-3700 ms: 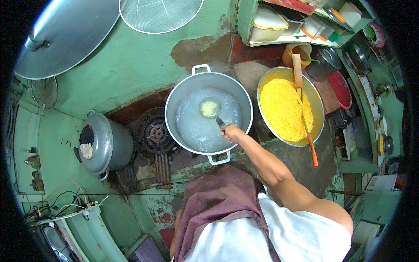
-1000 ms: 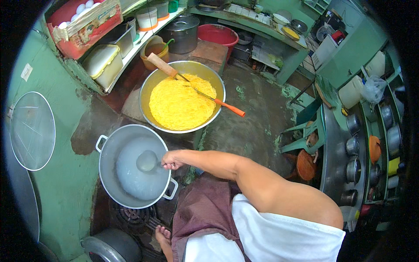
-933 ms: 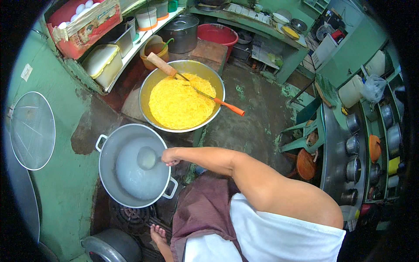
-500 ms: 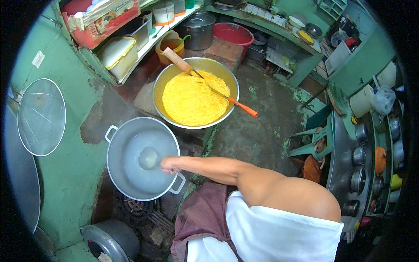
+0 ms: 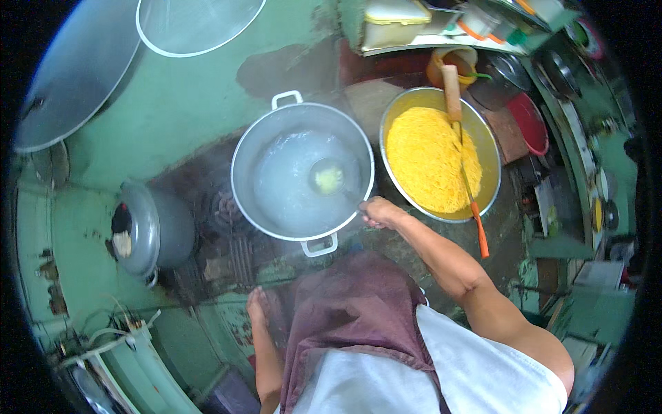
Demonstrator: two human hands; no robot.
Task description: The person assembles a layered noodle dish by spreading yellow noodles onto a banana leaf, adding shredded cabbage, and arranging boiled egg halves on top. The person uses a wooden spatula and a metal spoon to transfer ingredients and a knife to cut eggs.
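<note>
A large grey metal pot (image 5: 249, 207) of steaming, cloudy liquid stands in front of me. My right hand (image 5: 378, 212) is closed around the handle of a round ladle (image 5: 314, 186) at the pot's right rim. The ladle's bowl sits in the liquid, with something pale yellow-green showing inside it; steam blurs its detail. My left hand (image 5: 257, 303) hangs low beside the apron, away from the pot, and its fingers are too unclear to read. Right of the pot, a wide metal basin (image 5: 494, 181) holds a heap of yellow noodle-like strands (image 5: 427, 159).
A long rod with a wooden grip (image 5: 452, 93) and an orange end lies across the basin. At left stands a lidded grey pot (image 5: 169, 228) beside a burner (image 5: 224, 207). A mesh strainer (image 5: 200, 27) hangs on the green wall. Tubs line a shelf (image 5: 441, 47) above the basin.
My view has swung left, so the pot and basin appear further right. My left hand has come into view. The right hand still grips the ladle, now at the pot's rim.
</note>
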